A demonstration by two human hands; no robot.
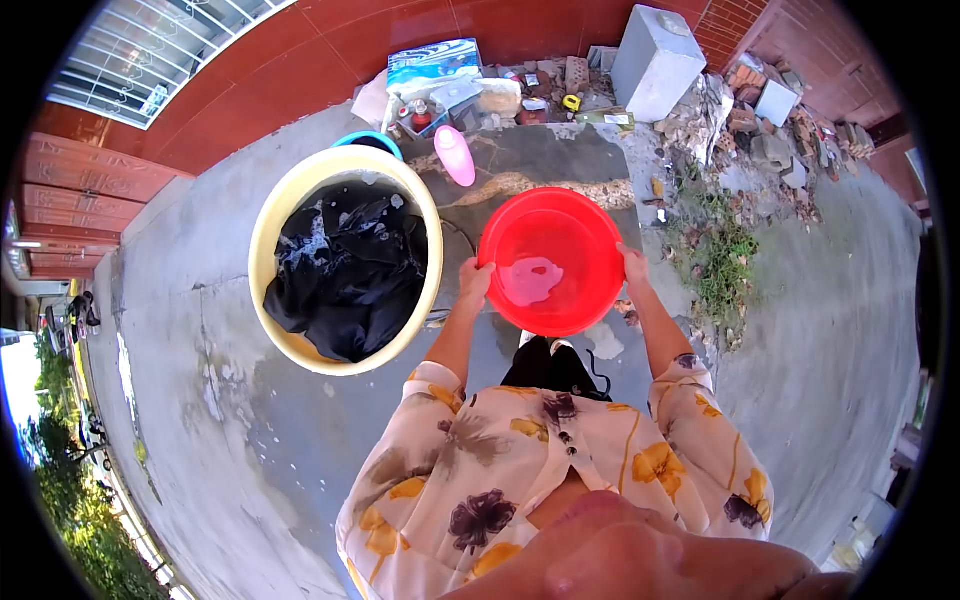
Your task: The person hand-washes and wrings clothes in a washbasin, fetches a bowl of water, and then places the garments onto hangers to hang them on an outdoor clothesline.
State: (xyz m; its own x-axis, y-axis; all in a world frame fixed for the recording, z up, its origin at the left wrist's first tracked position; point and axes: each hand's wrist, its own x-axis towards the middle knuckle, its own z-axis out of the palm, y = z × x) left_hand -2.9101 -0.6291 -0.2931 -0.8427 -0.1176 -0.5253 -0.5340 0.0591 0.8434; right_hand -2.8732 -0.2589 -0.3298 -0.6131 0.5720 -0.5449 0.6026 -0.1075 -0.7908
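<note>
A red plastic basin point(590, 290) is held in front of my body, with what looks like a little water at its bottom. My left hand point(476, 278) grips its left rim, the fingers mostly hidden beneath the edge. On the opposite rim, my right hand point(635, 266) is closed in the same way. To the left stands a large cream-yellow tub point(432, 270) holding dark wet clothes point(350, 275) with some suds on them. Behind the red basin, a pink bottle point(455, 156) is in view.
Part of a blue basin point(390, 142) shows behind the tub. Against the red wall point(330, 45) are a blue patterned box point(433, 63), a large pale block point(655, 62) and rubble point(770, 150). Green weeds point(722, 265) grow at the right on the concrete ground point(830, 330).
</note>
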